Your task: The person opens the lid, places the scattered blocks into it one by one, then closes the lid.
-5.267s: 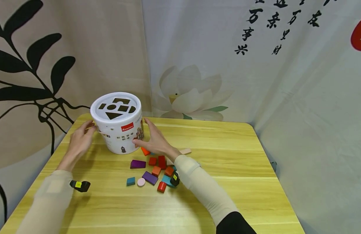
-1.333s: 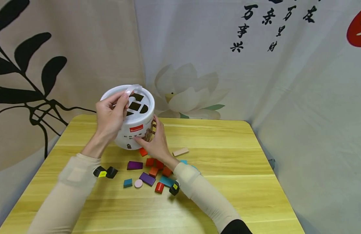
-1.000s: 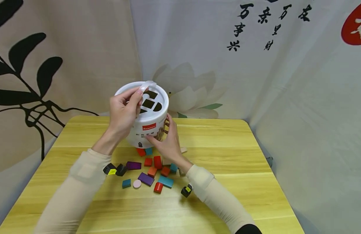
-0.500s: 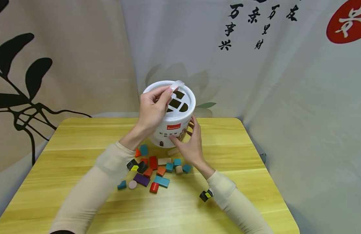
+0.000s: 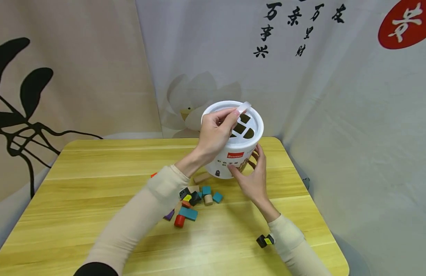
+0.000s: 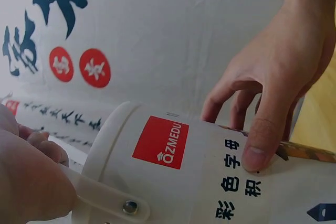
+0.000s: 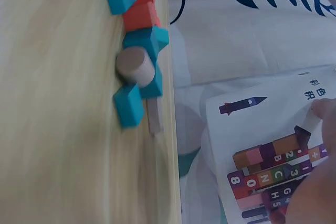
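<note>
The left hand point(image 5: 216, 130) pinches the translucent white plastic strap handle point(image 5: 244, 107) of a round white printed bucket point(image 5: 218, 163), thumb and fingers closed on the strap. The right hand point(image 5: 251, 182) grips the bucket's right side, its thumb on the printed front and its other fingers bent round the side, the tips partly hidden.

The bucket is held tilted toward the tabletop's far right corner; in the right wrist view its base is raised above the tabletop point(image 5: 220, 245). The left hand covers part of the white lid point(image 5: 230, 143), so only some of its dark cut-out openings show. The interior is too dark to make out.

Around the middle of the tabletop lie a teal rectangular block point(image 5: 189, 214), touching a red rounded block point(image 5: 179, 220), plus small teal blocks point(image 5: 218, 197), a tan wooden cylinder point(image 5: 208, 199) and, nearer the far edge, a flat beige block point(image 5: 201, 177). The cream left sleeve point(image 5: 137, 218) and a black wrist camera point(image 5: 194, 197) hide others: a purple block point(image 5: 169, 215) and an orange block point(image 5: 186, 204) show only in part. The tabletop's near edge is cut off.
</note>
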Demonstrator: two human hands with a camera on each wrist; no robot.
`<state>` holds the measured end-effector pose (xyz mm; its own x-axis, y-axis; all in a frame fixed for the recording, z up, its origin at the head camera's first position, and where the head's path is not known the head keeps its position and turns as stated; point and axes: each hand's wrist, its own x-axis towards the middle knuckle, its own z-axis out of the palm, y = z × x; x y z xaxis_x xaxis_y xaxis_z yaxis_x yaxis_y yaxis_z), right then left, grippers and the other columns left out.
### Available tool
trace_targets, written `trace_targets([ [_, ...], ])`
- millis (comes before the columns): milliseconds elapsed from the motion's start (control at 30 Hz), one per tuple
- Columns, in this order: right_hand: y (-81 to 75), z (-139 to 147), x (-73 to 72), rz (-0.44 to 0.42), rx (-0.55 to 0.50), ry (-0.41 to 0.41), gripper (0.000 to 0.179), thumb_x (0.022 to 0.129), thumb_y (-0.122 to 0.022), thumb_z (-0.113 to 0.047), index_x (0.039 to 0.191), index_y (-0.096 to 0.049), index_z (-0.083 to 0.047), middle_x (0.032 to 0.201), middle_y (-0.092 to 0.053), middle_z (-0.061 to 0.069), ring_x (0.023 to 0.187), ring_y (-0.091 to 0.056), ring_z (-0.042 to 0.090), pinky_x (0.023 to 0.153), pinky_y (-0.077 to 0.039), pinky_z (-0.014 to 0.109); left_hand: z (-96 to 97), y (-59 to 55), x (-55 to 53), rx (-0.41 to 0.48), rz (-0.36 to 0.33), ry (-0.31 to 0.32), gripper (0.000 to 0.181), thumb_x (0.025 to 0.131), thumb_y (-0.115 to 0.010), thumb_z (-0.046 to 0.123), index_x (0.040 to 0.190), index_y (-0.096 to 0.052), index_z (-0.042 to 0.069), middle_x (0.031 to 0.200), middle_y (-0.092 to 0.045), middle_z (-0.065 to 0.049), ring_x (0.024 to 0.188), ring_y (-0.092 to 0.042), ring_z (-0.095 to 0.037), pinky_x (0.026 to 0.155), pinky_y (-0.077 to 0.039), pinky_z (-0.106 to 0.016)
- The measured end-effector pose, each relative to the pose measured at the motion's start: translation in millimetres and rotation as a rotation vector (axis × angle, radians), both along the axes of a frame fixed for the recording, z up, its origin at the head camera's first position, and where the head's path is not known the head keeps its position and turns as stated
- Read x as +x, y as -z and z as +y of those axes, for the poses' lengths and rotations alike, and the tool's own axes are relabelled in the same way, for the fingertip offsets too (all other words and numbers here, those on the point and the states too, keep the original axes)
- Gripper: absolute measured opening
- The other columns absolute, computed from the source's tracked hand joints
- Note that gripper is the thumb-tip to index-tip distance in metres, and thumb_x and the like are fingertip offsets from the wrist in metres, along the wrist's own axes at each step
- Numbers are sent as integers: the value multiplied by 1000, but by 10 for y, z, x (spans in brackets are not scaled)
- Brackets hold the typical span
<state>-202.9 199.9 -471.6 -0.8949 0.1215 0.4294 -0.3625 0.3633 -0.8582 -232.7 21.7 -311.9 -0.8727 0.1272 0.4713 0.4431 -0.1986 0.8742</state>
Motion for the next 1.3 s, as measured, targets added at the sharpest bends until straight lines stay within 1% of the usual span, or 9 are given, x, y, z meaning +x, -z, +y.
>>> trace_targets([
  [167, 57, 234, 158, -39, 7, 52, 113, 90, -97, -26, 178, -26, -31, 173, -40, 7, 159, -46, 30, 128, -48, 58, 232, 104, 20, -4, -14, 47, 31, 114, -63, 14, 127, -80, -7, 71, -53, 9, 68, -47, -4, 62, -39, -21],
  [333, 160, 359, 267, -78, 7, 73, 113, 90, -97, -27, 178, -26, -32, 174, -38, 8, 159, -44, 30, 129, -46, 61, 375, 222, 24, -21, -46, 73, 30, 114, -63, 15, 124, -81, -6, 72, -53, 8, 68, -46, -4, 62, -39, -22],
  [567, 353, 443, 317, -131, -11, 81, 113, 91, -97, -28, 178, -24, -32, 175, -38, 9, 158, -46, 34, 128, -47, 63, 469, 390, -5, -44, -120, 91, 31, 113, -64, 19, 126, -82, -3, 71, -53, 8, 68, -46, -4, 63, -39, -22],
  [733, 448, 469, 339, -151, -27, 83, 112, 91, -97, -27, 178, -26, -29, 174, -39, 10, 157, -47, 34, 127, -49, 63, 514, 471, -22, -55, -130, 115, 28, 114, -63, 22, 113, -82, 1, 70, -51, 10, 65, -43, -5, 60, -35, -21],
  [833, 489, 490, 357, -153, -36, 80, 111, 91, -97, -26, 177, -27, -29, 174, -40, 9, 157, -47, 34, 126, -49, 63, 545, 511, -22, -63, -137, 126, 29, 114, -63, 23, 115, -83, 0, 71, -51, 10, 66, -44, -5, 60, -35, -21],
  [933, 526, 509, 366, -159, -38, 89, 112, 91, -97, -27, 177, -27, -29, 173, -40, 10, 156, -47, 34, 126, -49, 63, 575, 547, -24, -78, -151, 122, 32, 114, -65, 24, 125, -83, 1, 75, -56, 8, 71, -50, -4, 65, -42, -20],
  [1033, 551, 518, 376, -171, -37, 98, 113, 91, -98, -27, 178, -25, -30, 174, -39, 10, 156, -48, 34, 126, -50, 63, 606, 572, -30, -91, -169, 113, 34, 113, -66, 25, 131, -83, 3, 87, -73, 2, 83, -62, -4, 74, -51, -18],
  [1167, 577, 525, 381, -184, -40, 108, 114, 91, -98, -27, 178, -25, -31, 175, -39, 8, 156, -49, 33, 125, -52, 60, 638, 585, -34, -100, -181, 110, 32, 112, -68, 26, 131, -84, 6, 113, -86, -10, 104, -77, -22, 84, -58, -17],
  [1300, 587, 529, 385, -184, -48, 113, 114, 90, -98, -26, 178, -25, -32, 175, -39, 8, 156, -48, 32, 126, -51, 59, 650, 591, -31, -111, -190, 115, 31, 111, -70, 27, 133, -83, 9, 120, -85, -14, 115, -78, -39, 84, -58, -18],
])
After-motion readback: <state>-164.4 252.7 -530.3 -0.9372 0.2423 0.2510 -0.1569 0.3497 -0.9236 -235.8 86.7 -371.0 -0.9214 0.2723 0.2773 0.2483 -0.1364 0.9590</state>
